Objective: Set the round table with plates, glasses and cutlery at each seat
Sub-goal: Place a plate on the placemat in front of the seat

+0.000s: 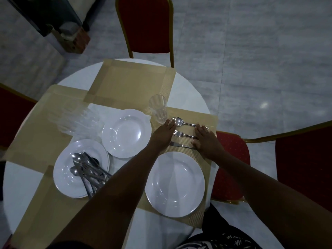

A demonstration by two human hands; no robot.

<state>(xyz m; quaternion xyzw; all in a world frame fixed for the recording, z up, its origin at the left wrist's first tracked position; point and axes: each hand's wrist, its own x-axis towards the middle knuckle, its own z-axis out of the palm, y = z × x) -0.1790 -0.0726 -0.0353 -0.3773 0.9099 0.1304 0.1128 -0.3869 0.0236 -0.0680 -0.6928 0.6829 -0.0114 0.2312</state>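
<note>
The spoon (177,121), fork (181,134) and knife (180,145) lie between the left hand (164,131) and right hand (203,136), both flat with straight fingers touching them.

1. Right hand (204,139) covers the handle ends of the steel spoon (179,121), fork (181,134) and knife (179,145).
2. Left forearm hides the handle ends of the loose steel cutlery pile (88,170) and part of the round white surface (21,186).
3. Cluster of clear drinking glasses (77,121): blurred, count unreadable.
4. Red padded gold-framed chair (12,115): cut by left edge.
</note>
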